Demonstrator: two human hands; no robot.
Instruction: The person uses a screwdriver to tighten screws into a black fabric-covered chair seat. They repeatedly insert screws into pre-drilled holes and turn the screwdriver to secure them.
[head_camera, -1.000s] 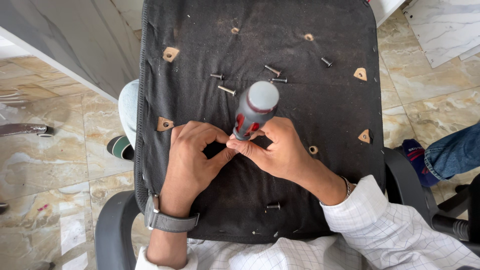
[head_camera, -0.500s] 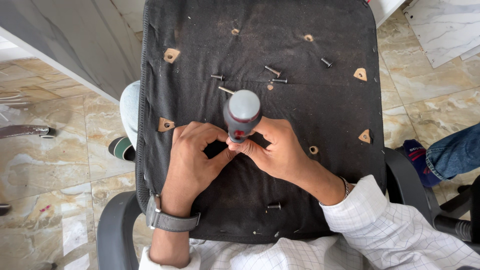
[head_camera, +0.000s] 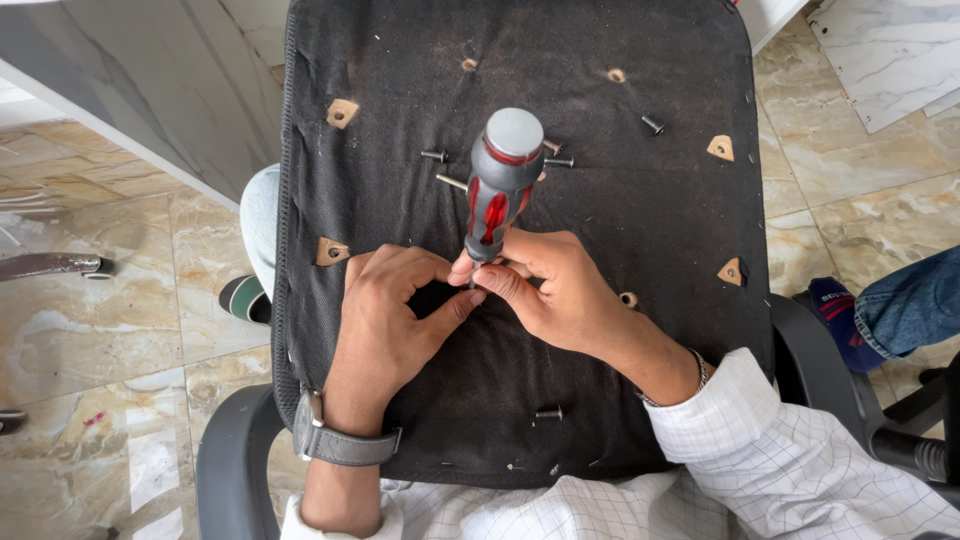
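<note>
Holding a screwdriver (head_camera: 500, 190) upright near the middle of an upturned chair seat (head_camera: 400, 60), both hands together at its lower end.

Right hand (head_camera: 555, 295) pinches the red, grey and black handle just above the shaft, fingers clamped on it; left hand (head_camera: 385, 320) is curled beside it, thumb tip touching the right fingertips, what it grips is hidden. Tip of the tool is hidden between the hands. Loose bolts (head_camera: 560, 160) lie on the black fabric just behind the handle, toward the seat's far edge; one more bolt (head_camera: 653, 124) near the far right corner, another screw (head_camera: 548, 412) near the near edge. Grey wristwatch (head_camera: 340, 440) on left wrist. Marble floor (head_camera: 120, 330) around the chair.
</note>
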